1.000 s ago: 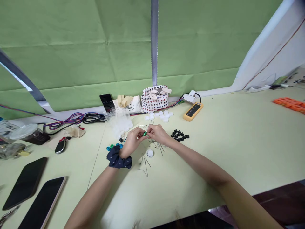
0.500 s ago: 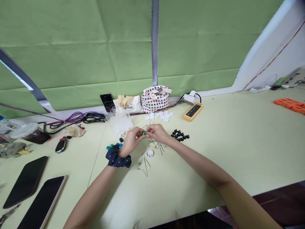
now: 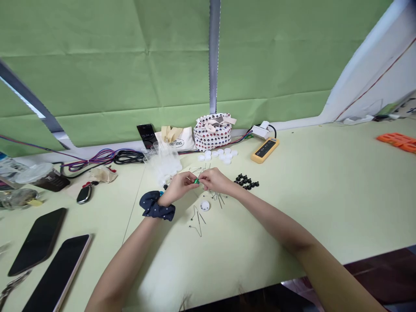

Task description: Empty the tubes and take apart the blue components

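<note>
1. The left hand (image 3: 177,187) and right hand (image 3: 216,180) nearly meet above the table, fingers narrowly pinched around a small green bead (image 3: 196,181) on a thin wire (image 3: 191,169). Which fingertips grip the bead or the wire is too small to tell.
2. Compared with the earlier frame, the dark dotted scrunchie (image 3: 155,206) on the left wrist sits further left and higher in the view. It now hides most of the blue beads that showed beside it.
3. Below the hands lie a bent wire (image 3: 196,224) and a small white disc (image 3: 205,206). Loose pins (image 3: 217,198) lie just right of the disc.
4. Black beads (image 3: 247,182) sit right of the right hand. White bottle caps (image 3: 219,155) and clear plastic cups (image 3: 162,162) lie beyond the hands.
5. Two phones (image 3: 56,273) lie at the lower left of the pale green table (image 3: 325,195). Its front edge runs along the lower right, with a dark floor (image 3: 380,277) beyond it.
</note>
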Action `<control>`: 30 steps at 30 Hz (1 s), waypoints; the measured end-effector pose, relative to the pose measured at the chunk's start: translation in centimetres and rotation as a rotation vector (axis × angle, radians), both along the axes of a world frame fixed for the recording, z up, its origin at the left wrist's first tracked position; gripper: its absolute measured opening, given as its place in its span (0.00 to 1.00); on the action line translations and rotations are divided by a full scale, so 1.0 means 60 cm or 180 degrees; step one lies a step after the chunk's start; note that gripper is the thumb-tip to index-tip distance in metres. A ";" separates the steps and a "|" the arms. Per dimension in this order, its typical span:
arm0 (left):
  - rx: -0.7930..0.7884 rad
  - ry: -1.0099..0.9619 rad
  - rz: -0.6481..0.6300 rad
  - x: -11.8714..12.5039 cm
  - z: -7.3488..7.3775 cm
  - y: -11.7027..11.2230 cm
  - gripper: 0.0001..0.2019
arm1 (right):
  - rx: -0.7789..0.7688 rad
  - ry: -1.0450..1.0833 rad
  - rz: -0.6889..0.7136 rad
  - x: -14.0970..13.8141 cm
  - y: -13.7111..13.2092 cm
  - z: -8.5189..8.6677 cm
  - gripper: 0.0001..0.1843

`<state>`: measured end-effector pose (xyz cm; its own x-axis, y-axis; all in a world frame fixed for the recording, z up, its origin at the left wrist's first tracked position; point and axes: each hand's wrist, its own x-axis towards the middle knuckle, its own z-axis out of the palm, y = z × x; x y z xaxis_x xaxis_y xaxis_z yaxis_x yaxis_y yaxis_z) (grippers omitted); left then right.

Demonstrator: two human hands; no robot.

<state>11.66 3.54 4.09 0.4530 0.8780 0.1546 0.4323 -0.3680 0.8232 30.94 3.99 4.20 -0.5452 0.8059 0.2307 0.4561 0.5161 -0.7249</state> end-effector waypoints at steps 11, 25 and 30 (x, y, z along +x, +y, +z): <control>-0.0539 -0.0406 0.0366 -0.012 -0.006 0.010 0.17 | -0.0514 -0.1069 0.0529 0.001 -0.029 0.026 0.10; -0.0633 0.0020 0.0039 -0.019 0.003 0.010 0.14 | 0.0285 -0.2091 0.0832 -0.009 -0.056 0.054 0.04; -0.0545 0.0229 -0.0402 -0.018 0.009 0.006 0.12 | 0.0808 -0.1726 0.0168 -0.010 -0.042 0.042 0.14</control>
